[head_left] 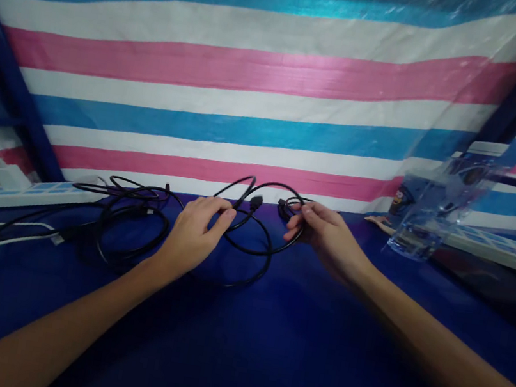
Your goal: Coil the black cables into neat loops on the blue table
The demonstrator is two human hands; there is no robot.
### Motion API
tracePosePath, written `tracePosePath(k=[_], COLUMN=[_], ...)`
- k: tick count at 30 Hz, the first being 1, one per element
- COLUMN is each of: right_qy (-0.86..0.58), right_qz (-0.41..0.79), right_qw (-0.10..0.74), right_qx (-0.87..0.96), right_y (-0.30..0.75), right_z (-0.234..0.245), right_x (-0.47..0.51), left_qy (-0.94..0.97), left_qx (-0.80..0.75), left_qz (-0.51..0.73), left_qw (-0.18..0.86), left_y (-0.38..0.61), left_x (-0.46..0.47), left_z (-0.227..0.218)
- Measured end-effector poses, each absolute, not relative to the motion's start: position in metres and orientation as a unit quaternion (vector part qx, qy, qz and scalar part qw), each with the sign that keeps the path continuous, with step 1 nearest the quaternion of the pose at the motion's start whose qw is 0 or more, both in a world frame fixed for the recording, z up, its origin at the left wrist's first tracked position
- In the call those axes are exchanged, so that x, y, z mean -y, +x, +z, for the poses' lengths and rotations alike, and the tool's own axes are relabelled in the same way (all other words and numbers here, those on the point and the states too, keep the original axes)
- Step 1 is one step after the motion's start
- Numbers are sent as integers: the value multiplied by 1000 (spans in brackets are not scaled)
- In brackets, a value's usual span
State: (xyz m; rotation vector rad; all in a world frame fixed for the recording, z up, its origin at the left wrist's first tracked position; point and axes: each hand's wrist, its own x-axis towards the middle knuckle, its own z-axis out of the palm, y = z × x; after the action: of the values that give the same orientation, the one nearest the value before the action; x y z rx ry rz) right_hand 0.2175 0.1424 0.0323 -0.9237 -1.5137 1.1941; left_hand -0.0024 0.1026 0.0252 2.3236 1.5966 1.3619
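Observation:
A black cable (259,253) hangs in loose loops between my two hands above the blue table. My left hand (199,227) is closed on it, thumb against the fingers at the left side of the loops. On the right, my right hand (322,232) pinches the outer curve of the loop between thumb and fingers. A black plug (256,203) at a cable end shows between the hands. Just left of my right hand is another dark connector (281,203). More coiled black cable (101,235) lies on the table left of my left hand.
A white power strip (29,195) with a plugged-in charger (6,172) lies at the left. A clear bottle (419,234) stands at the right, near another power strip (497,248). Behind the blue table (264,349) hangs a striped sheet (256,77).

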Motion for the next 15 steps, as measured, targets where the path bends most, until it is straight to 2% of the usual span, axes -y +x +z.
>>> tracePosePath(k=[3,6,8,11,15], right_qy=[-364,-410,-463,-515,-527], right_qz=[427,306,192,37,20], right_qw=[516,498,448,331,185], right_qx=[647,701,741,790,830], right_y=[228,239,243,245,250], right_z=[39,45,47,43,34], right_x=[-145,-149,-150,-152,-156], left_qy=[769,799,829,846,838], left_qx=[-460,-481,-474,-472,-515], left_qz=[443,358,291,237,168], left_qw=[17,48,65,77,62], left_y=[-7,-10,-12,-15,-24], left_x=[-109,-116,-120,-124,-131], left_z=[21,9,2,-3,-2])
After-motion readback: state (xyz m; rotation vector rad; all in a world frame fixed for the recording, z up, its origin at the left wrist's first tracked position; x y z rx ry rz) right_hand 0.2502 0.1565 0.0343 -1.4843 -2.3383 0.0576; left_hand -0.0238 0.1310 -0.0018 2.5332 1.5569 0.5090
